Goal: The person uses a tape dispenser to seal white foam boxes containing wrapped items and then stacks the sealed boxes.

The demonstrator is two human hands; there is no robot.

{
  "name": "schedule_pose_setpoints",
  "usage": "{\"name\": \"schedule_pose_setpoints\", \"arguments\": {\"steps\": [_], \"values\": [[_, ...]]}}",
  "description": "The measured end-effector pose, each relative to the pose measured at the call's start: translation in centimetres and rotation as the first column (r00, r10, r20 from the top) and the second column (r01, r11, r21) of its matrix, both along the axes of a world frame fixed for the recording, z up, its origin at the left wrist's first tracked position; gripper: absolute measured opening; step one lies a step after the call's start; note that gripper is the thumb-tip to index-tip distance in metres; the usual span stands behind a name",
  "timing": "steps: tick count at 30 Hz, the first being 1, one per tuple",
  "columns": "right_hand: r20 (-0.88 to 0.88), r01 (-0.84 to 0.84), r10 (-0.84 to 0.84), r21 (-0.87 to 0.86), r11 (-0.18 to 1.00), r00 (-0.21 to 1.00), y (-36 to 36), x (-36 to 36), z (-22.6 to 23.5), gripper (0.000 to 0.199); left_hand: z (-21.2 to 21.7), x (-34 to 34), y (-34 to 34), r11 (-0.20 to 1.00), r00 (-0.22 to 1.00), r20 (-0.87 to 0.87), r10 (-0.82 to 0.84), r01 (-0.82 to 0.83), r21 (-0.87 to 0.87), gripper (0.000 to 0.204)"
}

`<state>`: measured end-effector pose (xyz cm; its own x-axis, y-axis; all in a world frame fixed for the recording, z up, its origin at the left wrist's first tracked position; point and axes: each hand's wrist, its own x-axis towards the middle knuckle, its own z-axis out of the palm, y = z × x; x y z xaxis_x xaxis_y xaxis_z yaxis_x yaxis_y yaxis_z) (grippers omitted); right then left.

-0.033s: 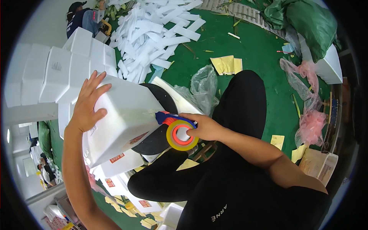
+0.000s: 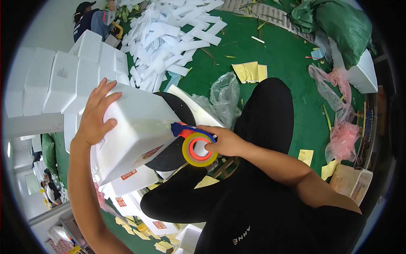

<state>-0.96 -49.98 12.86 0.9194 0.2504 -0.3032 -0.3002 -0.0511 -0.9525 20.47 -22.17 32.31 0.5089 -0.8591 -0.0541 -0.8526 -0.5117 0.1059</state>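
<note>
A white foam box [image 2: 137,122] stands tilted in front of me, partly over a round black disc [image 2: 179,106]. My left hand [image 2: 96,114] lies on its far left edge, fingers spread, steadying nothing else. In my right hand [image 2: 224,139] is a tape dispenser [image 2: 192,142] with a blue and red frame and a wide roll of yellow tape. The dispenser's blue tip touches, or nearly touches, the right side of the box. My right fingers wrap round its frame, and some of them are hidden behind it.
More white foam boxes [image 2: 63,80] are stacked at the left. White foam strips [image 2: 169,38] lie heaped on the green floor [image 2: 275,55]. Clear plastic [image 2: 225,93], yellow papers [image 2: 250,72] and pink plastic [image 2: 344,139] lie around. A person [image 2: 91,23] works at the far left.
The tape dispenser in my right hand has shifted very slightly to the left. Otherwise the two frames look alike.
</note>
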Motion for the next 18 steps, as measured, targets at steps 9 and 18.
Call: {"name": "schedule_pose_setpoints", "arguments": {"steps": [9,18], "values": [[-0.012,0.159,-0.159,-0.036,0.987,0.987,0.0,-6.3,-0.4,0.067,1.3,0.1,3.7,0.434,0.484,0.301,0.822,-0.874,0.219,0.056],[-0.157,0.144,-0.127,0.101,0.984,0.979,-1.4,-9.8,-2.5,0.065,2.3,-14.3,3.0,0.331,0.34,0.294,0.893,-0.94,0.081,0.043]]}}
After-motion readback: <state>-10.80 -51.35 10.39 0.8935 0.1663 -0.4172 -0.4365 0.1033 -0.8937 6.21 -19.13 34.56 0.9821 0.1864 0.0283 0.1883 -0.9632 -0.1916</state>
